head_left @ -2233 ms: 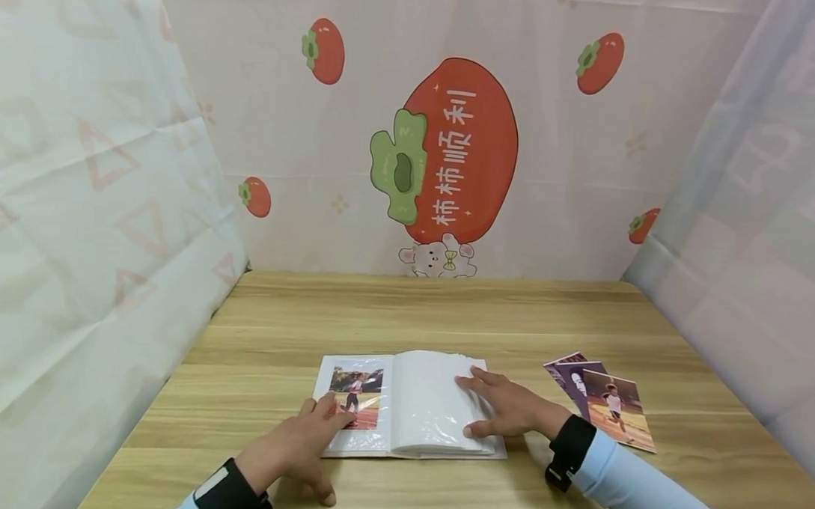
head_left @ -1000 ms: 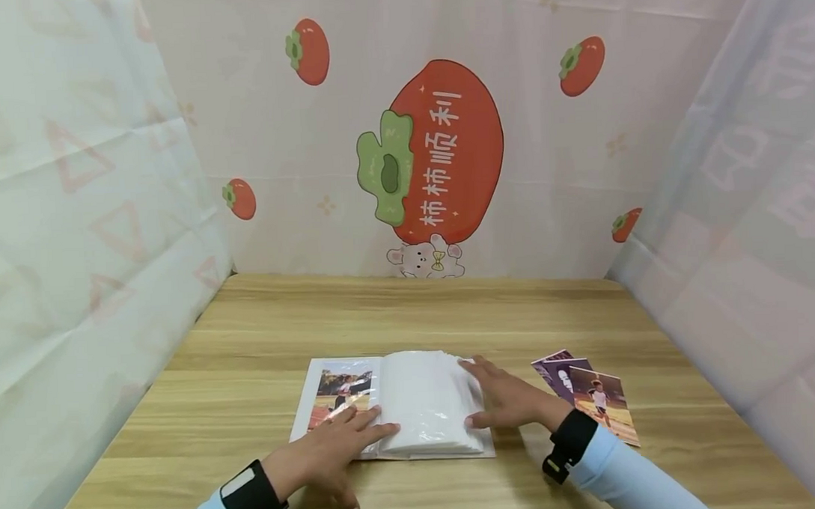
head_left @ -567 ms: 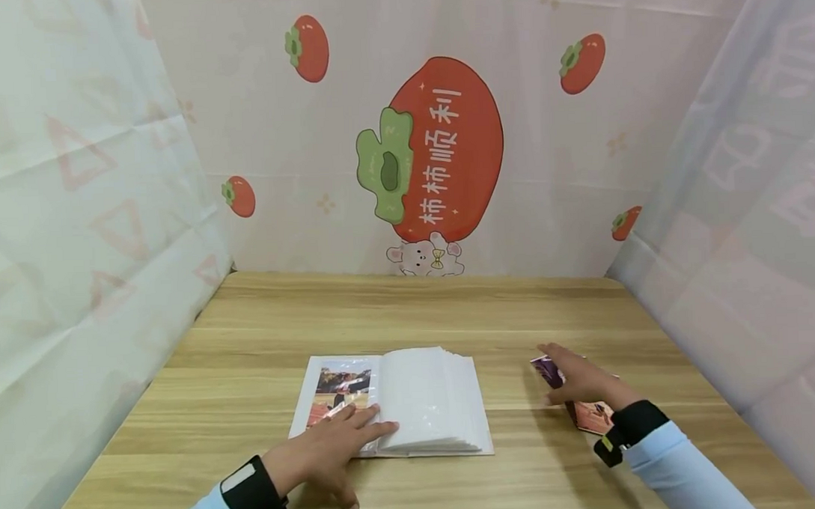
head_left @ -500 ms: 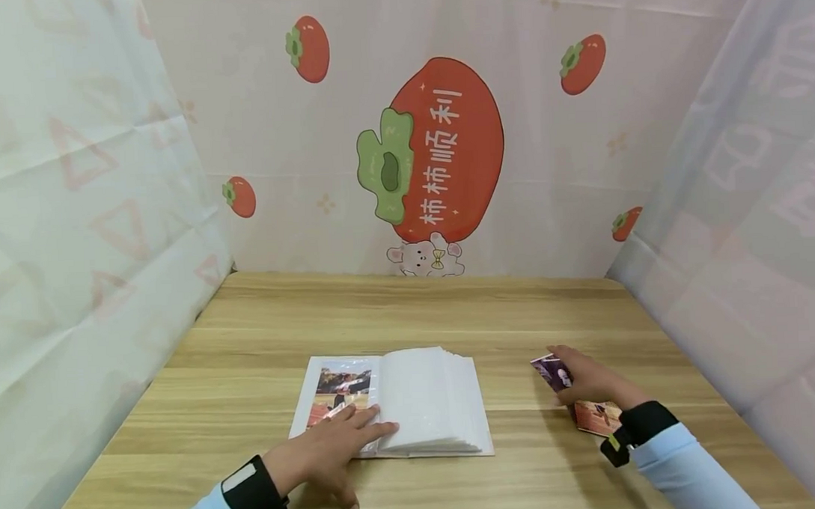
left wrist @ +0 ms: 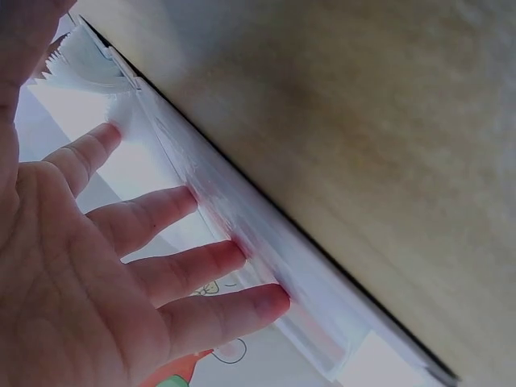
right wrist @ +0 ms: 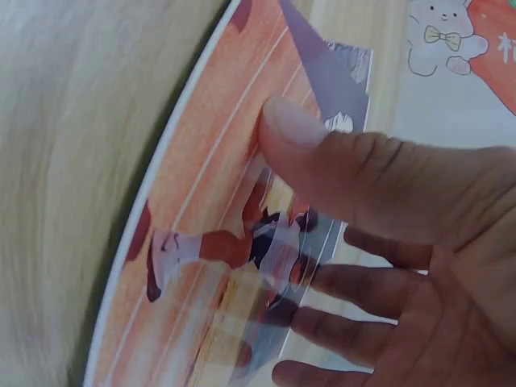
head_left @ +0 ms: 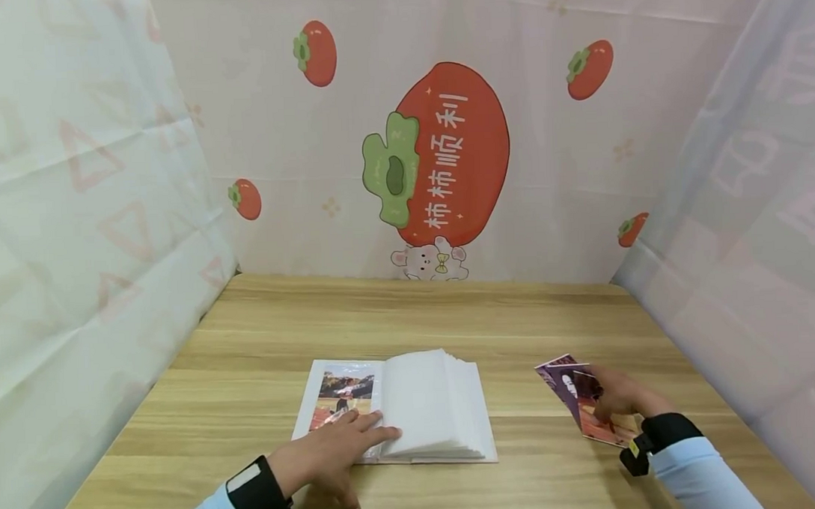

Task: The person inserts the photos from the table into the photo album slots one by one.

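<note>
Runner photo (head_left: 591, 428): laid at the right of the table (head_left: 416, 314), topmost in an overlapping fan; a purple photo (head_left: 558, 376) and a darker photo (head_left: 565, 360) are exposed beyond it, far and left; long axis set roughly near to far, far end leaned slightly left

Right hand (head_left: 621, 393): nearer by much; brought in from the near right, thumb placed over the runner photo's face, fingers toward its far end, thumb and fingers parted; no pinch is shown, firm contact cannot be told

Left hand (head_left: 330, 450): well apart, to the left; fingers spread and straight on the near left of the album (head_left: 419, 407), nothing gripped

Album: laid open, left of the fan; a sleeved photo (head_left: 334, 384) is held in its left page

Against one second ago: right hand has been moved from the album to the fan; the right pages, then touched, are now left loosely fanned; left hand is kept in place
</note>
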A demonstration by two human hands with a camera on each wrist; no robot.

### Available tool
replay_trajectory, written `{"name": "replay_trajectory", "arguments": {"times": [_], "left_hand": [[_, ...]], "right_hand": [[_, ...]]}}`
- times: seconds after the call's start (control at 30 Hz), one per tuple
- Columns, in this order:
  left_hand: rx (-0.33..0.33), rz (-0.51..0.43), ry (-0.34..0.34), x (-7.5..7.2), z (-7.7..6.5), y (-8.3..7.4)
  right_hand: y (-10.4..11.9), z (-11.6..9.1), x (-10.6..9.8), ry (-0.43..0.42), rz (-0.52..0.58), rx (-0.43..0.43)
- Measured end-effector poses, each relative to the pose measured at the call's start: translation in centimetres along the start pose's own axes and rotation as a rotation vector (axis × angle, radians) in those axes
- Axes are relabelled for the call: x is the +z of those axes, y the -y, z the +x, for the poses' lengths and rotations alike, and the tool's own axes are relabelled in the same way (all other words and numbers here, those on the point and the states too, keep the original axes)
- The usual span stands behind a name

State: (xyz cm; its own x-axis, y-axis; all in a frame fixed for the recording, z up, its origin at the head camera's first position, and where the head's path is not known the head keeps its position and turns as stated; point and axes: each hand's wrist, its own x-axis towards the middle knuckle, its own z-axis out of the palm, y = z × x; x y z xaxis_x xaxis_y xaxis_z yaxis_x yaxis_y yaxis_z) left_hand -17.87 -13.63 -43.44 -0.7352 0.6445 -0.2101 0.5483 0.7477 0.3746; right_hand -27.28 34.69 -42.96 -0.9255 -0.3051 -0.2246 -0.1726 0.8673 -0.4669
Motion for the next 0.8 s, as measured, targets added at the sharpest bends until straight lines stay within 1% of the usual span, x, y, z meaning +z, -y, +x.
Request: {"name": "replay_trajectory", "arguments": {"times": [0.13,0.23,0.33,0.5,0.57,0.63,0.7,0.8], "left_hand": [[0.002,0.021,-0.009,-0.09,-0.02,-0.08],[0.006,0.032,-0.013,-0.08,0.04,-0.12],[0.001,0.027,-0.009,-0.05,0.11,-0.12],[-0.013,0.001,0.006,0.0,0.22,-0.02],[-0.019,-0.006,0.012,0.02,0.25,0.01],[-0.022,-0.01,0.015,0.04,0.22,-0.02],[-0.023,-0.012,0.015,0.04,0.19,-0.04],[-0.019,-0.016,0.015,0.02,0.12,-0.08]], "right_hand": [[0.07,0.01,0.06,-0.014,-0.013,-0.012],[0.06,0.01,0.09,-0.021,0.007,-0.01],[-0.05,0.01,0.15,-0.037,-0.001,-0.02],[-0.3,-0.1,0.25,-0.084,-0.081,-0.071],[-0.32,-0.21,0.28,-0.091,-0.078,-0.083],[-0.37,-0.27,0.37,-0.091,-0.051,-0.087],[-0.48,-0.28,0.51,-0.096,-0.034,-0.081],[-0.76,-0.14,0.72,-0.12,-0.065,-0.098]]}}
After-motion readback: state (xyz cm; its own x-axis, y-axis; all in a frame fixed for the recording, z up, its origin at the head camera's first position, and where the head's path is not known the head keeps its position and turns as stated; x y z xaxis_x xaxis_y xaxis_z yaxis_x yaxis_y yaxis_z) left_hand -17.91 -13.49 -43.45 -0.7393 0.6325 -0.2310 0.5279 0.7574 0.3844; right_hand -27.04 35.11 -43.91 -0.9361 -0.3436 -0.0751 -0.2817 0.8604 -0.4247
